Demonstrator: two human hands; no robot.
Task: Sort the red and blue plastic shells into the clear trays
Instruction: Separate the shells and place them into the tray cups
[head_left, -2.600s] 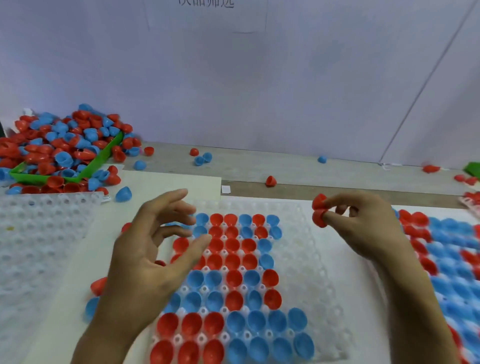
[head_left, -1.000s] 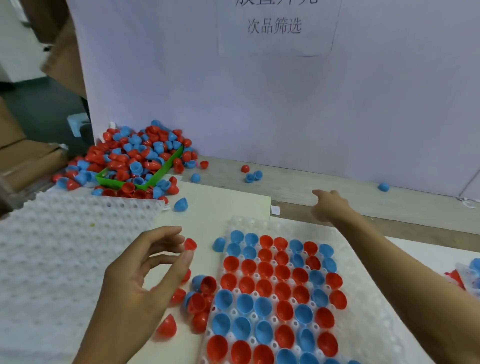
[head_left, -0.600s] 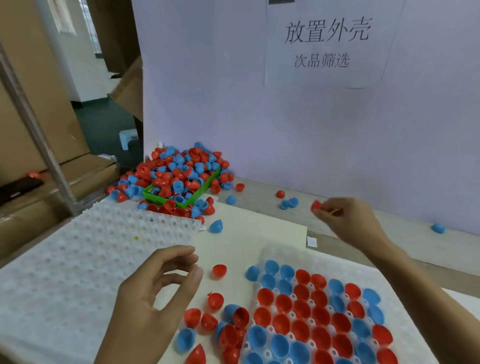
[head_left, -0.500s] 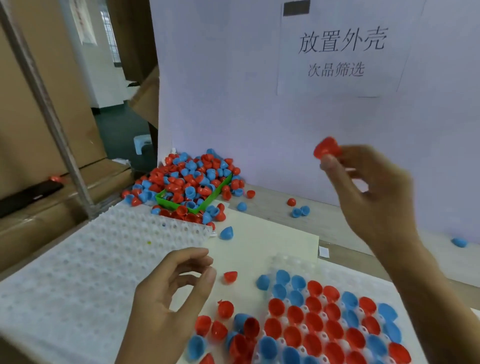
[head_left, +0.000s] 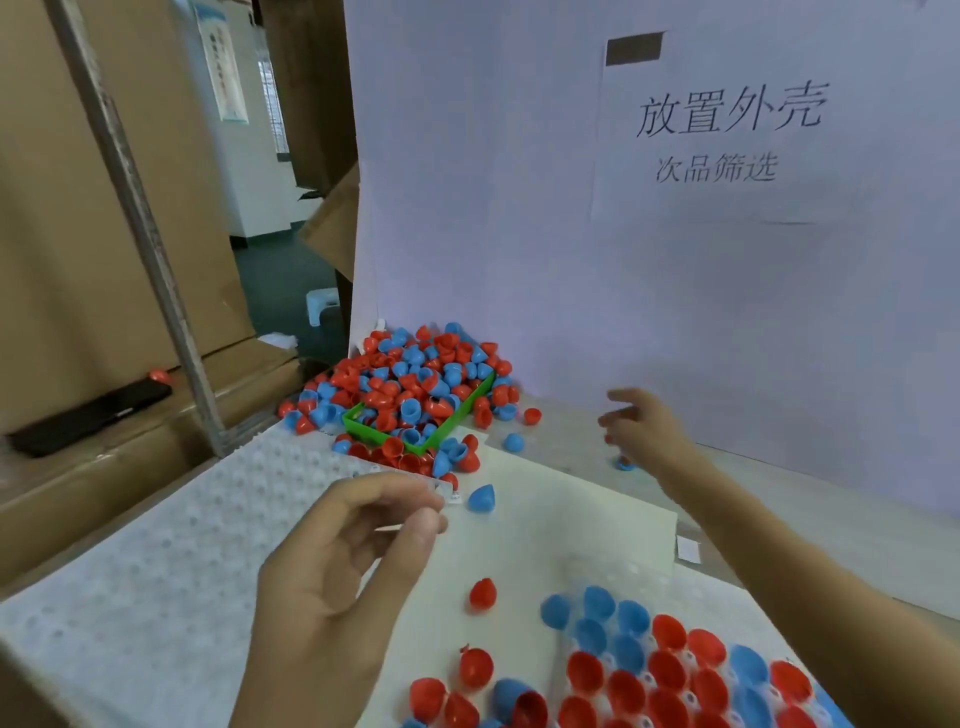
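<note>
Two hands (head_left: 332, 566), two clear trays (head_left: 171, 561), one green bin (head_left: 415, 441)

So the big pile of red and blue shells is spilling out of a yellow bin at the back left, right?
Not quite: the bin is green, not yellow, as the head view shows. The pile of red and blue shells does spill out of it at the back left.

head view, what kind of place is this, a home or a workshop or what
Most likely a small factory or warehouse sorting station. Tall brown cardboard cartons line the left, a printed paper sign with Chinese characters hangs on the white backboard, and a heap of red and blue plastic shells overflows a green bin beside clear dimpled trays.
</note>
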